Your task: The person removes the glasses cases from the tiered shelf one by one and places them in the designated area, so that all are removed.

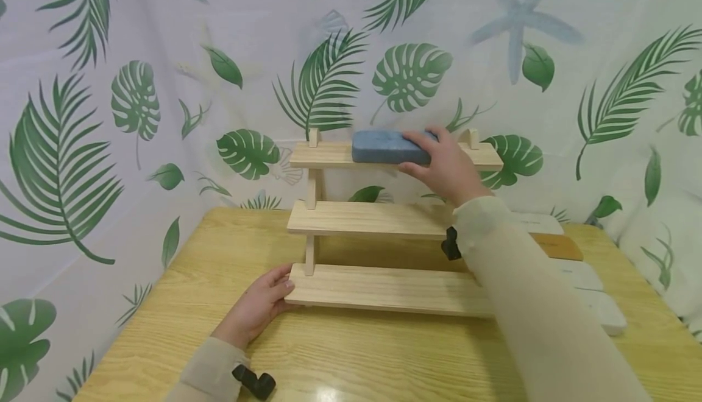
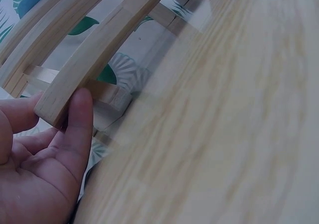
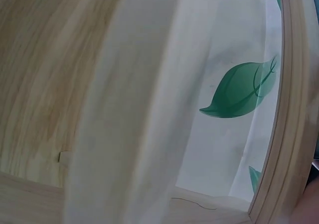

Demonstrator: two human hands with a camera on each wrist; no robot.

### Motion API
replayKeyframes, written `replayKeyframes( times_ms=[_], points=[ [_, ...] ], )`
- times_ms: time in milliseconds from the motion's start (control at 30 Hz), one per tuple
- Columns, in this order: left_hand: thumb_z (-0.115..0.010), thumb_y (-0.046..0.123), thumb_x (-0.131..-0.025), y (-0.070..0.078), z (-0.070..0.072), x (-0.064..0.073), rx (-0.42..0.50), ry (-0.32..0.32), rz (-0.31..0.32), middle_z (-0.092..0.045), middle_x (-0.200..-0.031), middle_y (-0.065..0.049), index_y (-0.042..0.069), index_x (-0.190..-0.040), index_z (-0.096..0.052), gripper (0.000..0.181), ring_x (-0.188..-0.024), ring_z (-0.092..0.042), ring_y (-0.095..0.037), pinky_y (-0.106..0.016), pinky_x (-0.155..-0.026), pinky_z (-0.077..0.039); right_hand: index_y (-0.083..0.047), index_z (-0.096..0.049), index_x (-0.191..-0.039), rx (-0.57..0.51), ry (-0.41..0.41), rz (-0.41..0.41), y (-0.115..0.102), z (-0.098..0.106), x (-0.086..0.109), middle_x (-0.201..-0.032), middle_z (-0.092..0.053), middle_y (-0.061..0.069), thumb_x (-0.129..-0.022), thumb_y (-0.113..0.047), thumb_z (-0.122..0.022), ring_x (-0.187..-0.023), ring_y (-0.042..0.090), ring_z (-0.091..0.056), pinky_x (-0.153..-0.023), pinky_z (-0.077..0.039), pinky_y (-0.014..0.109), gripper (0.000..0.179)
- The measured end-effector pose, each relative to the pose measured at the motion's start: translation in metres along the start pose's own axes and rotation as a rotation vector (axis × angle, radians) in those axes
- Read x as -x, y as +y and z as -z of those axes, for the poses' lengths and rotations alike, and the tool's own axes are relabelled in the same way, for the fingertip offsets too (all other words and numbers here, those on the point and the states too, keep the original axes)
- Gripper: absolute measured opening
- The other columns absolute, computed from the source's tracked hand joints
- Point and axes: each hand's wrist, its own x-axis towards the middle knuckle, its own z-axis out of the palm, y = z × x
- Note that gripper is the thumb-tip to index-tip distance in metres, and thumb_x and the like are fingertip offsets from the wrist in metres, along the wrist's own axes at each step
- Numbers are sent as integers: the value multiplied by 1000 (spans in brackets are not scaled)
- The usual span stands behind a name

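Observation:
A three-tier wooden shelf rack (image 1: 378, 216) stands on the table. On its top board lies a blue, rounded oblong glasses case (image 1: 384, 147). My right hand (image 1: 446, 164) grips the case's right end, fingers over the top and thumb low on the front. At the left end of the bottom board, my left hand (image 1: 263, 301) holds the board's corner. The left wrist view shows the left hand (image 2: 45, 169) with the board end (image 2: 65, 99) between its fingers and thumb. In the right wrist view, shelf boards (image 3: 291, 109) fill much of the picture and only a sliver of hand shows.
Several white cases (image 1: 584, 274) and a brown case (image 1: 558, 247) lie in a row on the table (image 1: 351, 353) at right, partly behind my right sleeve (image 1: 537, 286). A leaf-printed cloth (image 1: 219, 36) hangs close behind the rack.

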Motion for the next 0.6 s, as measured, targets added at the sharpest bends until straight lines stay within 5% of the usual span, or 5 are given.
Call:
replayKeyframes(
  times_ms=[600],
  points=[
    [-44, 14, -110, 1, 0, 0, -11, 2, -4, -36, -154, -29, 0, -159, -24, 55, -129, -52, -33, -40, -100, -51, -30, -52, -150, -16, 75, 66, 2, -2, 15, -154, -34, 22, -92, -46, -74, -130, 47, -44, -102, -41, 62, 64]
  ],
)
